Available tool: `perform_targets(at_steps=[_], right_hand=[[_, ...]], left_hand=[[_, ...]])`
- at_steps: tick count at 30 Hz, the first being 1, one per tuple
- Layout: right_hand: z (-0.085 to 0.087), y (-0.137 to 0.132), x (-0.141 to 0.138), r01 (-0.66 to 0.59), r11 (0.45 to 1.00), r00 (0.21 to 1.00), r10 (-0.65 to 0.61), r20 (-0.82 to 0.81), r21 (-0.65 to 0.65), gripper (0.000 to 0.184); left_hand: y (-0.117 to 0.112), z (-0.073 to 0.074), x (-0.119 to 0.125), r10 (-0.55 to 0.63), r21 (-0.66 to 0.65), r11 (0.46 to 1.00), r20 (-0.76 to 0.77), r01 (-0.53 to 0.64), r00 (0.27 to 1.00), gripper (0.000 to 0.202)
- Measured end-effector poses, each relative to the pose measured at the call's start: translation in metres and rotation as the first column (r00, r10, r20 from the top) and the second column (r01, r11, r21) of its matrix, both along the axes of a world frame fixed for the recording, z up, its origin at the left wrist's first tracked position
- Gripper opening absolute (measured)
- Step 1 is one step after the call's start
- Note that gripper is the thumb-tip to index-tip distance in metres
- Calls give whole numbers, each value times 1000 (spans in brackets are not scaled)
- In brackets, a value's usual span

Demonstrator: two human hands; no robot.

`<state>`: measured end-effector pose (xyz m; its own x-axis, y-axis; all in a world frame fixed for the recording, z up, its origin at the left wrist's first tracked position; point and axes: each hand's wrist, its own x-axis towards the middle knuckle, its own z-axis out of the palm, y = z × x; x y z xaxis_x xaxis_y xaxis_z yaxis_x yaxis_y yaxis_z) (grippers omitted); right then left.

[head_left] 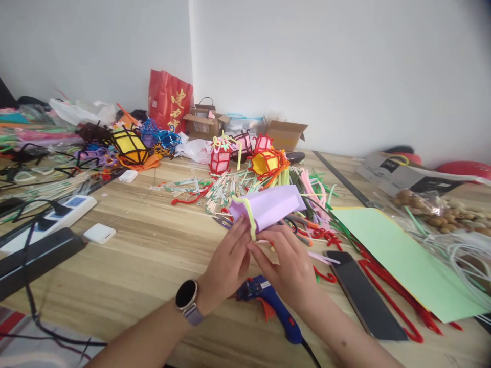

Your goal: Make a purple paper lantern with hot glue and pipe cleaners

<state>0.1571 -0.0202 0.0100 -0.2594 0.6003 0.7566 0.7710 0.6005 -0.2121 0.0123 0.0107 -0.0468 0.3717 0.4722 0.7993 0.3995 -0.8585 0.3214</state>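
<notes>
Where the wooden table [153,255] comes closest to the camera, a blue glue gun [268,301] lies unused just under the wrists, with a dark phone [360,294] to its right beside a light green sheet [402,260]. Above the gun, the left hand [228,263], a watch [186,295] on its wrist, pinches the near edge of a folded purple paper form [272,204], which is held slightly above the table. The right hand [287,263] has its fingertips closed on the lower end of a yellow-green pipe cleaner [250,214] that runs along that same open edge. The work looks to be at an early stage. Only this one rim carries trim, the rest of the purple paper is bare, and it has no frame or hanger that I can see. Just behind it lies a loose heap of pipe cleaners [307,189] and sticks. Farther back stand finished pieces, a yellow lantern [264,161], a pink lantern [220,158] and a yellow-and-black lantern [130,145], each fully outlined. A cardboard box [286,134] and a red bag [169,99] sit against the wall.
</notes>
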Motion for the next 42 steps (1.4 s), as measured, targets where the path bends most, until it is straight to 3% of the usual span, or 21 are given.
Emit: perform_targets(at_steps=[4,6,7,8,10,11,13,16,18,21,27,34,39,42], right_hand=[[2,0,1,64,997,998,-64,-3,32,5],[2,0,2,63,995,998,-65,26,73,6],[2,0,3,51,995,997,-55,46,85,6],[2,0,3,37,995,997,-44,67,92,5],[2,0,3,16,996,994,-26,107,92,5],[1,0,3,8,996,993,-18,120,84,6],[0,0,1,6,998,992,-14,121,65,6],[-4,-1,-1,27,995,994,-36,104,94,6],[-5,0,-2,23,991,994,-36,102,129,11],[-6,1,-2,16,992,995,-28,94,122,16],[-1,1,0,-18,1000,1000,18,25,8,10],[0,0,1,25,999,996,-29,86,42,4],[3,-1,-1,54,998,995,-57,76,42,4],[4,0,-1,52,996,994,-58,88,65,7]], left_hand=[[-4,-1,3,-73,-9,997,29,73,997,63],[-6,2,3,-130,-152,977,111,146,985,55],[-7,4,3,-150,-274,941,188,199,970,49],[-7,8,3,-158,-404,875,285,268,945,44],[-7,16,2,-122,-602,636,540,483,833,38],[-6,21,2,-98,-588,536,670,606,736,35],[-4,29,2,-23,-511,393,826,765,563,31],[-2,36,4,80,-426,234,904,874,419,32],[-3,36,6,134,-381,166,923,910,362,40],[-5,35,7,172,-327,121,937,937,304,43],[-8,42,6,175,-326,82,935,942,309,28],[-7,40,5,302,-334,109,908,936,289,18],[-6,40,7,353,-321,83,895,944,273,20],[-7,42,8,366,-351,75,880,933,302,21]])
